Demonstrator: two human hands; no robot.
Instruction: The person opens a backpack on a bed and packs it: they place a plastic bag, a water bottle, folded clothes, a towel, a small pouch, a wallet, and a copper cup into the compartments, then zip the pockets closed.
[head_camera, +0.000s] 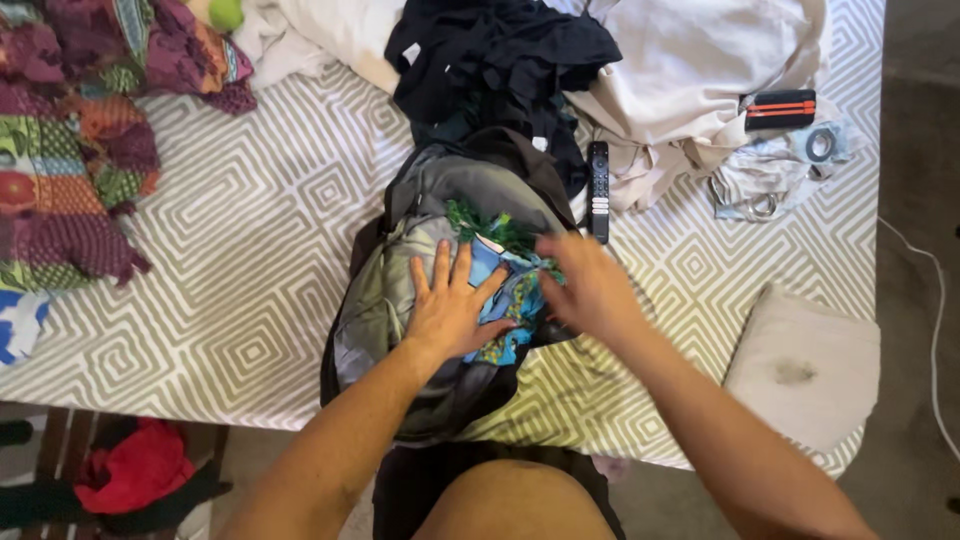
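Observation:
A grey backpack lies open on a bed with a green-and-white patterned sheet. Blue and green clothing fills its opening. My left hand lies flat, fingers spread, on the backpack and the edge of the blue cloth. My right hand is blurred, with its fingers at or in the clothing at the right side of the opening; whether it grips the cloth is not clear.
Black clothes and white cloth are heaped behind the backpack. A black remote lies to its right. A colourful patchwork blanket is at left, a white pillow at right, and a red cloth lies on the floor.

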